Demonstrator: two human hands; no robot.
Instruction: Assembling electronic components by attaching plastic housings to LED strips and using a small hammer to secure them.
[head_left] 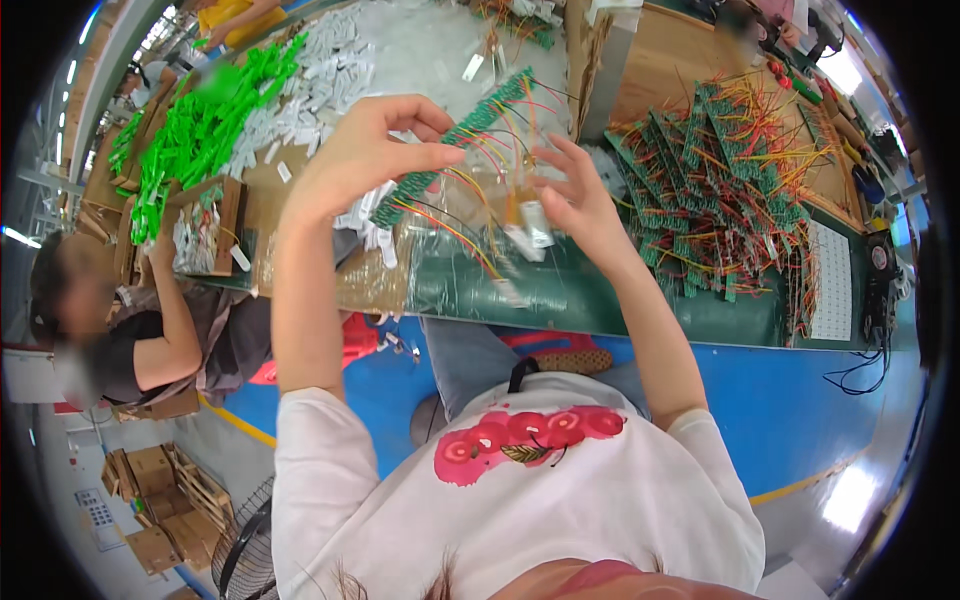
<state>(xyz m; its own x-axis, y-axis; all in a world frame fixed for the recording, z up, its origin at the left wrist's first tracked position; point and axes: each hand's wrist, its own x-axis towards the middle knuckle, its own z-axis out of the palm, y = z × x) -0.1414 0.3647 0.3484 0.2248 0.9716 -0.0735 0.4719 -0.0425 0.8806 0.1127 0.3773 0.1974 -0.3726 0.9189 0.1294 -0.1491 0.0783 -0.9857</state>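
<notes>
My left hand (365, 155) pinches a long green circuit board strip (490, 108) between thumb and fingers, holding it slanted above the workbench. Red, yellow and black wires (465, 190) trail from the strip toward me. Small white pieces (535, 225) hang at some of the wire ends, partly smeared by motion. Just right of these wires is my right hand (592, 205), its fingers apart and slightly bent. It seems to hold nothing.
A tall heap of wired green circuit boards (690, 180) lies to the right on the workbench (600, 295). White pieces (335, 60) and bright green strips (210, 115) are piled at the far left. A co-worker (150, 330) sits at left by a small box (228, 228).
</notes>
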